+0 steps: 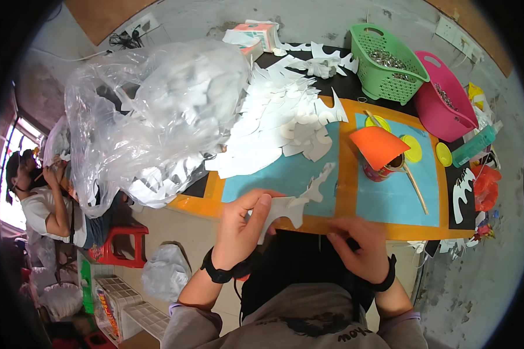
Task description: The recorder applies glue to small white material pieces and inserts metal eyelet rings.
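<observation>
My left hand (243, 224) is closed on a white jagged cut-out piece (286, 210), thumb on top, over the near edge of the table. A narrow toothed strip of the same white material reaches away from it over the blue mat; I cannot tell if it is one piece or two. To the right, my right hand (362, 244) hovers at the table edge, slightly blurred. Its thumb and bent fingers are apart, with nothing visible between them. Beyond my hands lies a spread heap of white cut-out pieces (262, 122).
A big clear plastic bag (151, 110) of white pieces fills the left. An orange sheet (378, 147) covers a can (377, 172) with a stick (416, 189). Green (384, 78) and pink baskets (445, 110) hold metal parts. A person (46, 203) sits far left near a red stool (122, 244).
</observation>
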A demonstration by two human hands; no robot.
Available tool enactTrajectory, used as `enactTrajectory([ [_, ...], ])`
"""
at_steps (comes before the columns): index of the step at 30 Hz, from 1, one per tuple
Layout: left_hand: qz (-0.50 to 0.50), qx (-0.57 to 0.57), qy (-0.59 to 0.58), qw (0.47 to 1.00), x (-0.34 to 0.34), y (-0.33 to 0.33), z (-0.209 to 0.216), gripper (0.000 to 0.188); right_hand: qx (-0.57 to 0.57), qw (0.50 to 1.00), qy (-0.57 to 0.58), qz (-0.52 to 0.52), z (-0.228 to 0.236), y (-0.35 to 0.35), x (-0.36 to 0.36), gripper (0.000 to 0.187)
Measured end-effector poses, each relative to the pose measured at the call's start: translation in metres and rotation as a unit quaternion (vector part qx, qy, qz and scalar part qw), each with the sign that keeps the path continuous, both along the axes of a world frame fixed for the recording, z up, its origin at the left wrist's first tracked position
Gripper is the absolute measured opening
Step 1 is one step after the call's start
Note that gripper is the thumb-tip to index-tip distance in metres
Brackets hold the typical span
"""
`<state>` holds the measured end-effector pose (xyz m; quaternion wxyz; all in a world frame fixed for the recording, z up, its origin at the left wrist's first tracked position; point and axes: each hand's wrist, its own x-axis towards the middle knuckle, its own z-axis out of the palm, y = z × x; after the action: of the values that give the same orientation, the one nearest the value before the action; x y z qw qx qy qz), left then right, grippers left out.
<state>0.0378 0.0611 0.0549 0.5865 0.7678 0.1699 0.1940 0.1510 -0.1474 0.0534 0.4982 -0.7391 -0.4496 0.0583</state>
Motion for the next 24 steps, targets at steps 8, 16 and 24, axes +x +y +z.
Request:
enactTrajectory([
  [8, 0.033, 0.246, -0.074, 0.966, -0.008, -0.005, 0.008, 0.026, -0.039, 0.943, -0.207, -0.257, 0.01, -0.066, 0.048, 0.01],
  [16, -0.004, 0.338, -0.05, 0.94, 0.0, -0.058, -0.011, 0.044, -0.308, 0.882, -0.294, -0.204, 0.002, -0.095, 0.098, 0.031],
  [24, -0.055, 0.342, 0.004, 0.938, 0.007, -0.076, -0.025, 0.051, -0.08, 0.962, -0.169, -0.2, 0.011, -0.106, 0.104, 0.029],
])
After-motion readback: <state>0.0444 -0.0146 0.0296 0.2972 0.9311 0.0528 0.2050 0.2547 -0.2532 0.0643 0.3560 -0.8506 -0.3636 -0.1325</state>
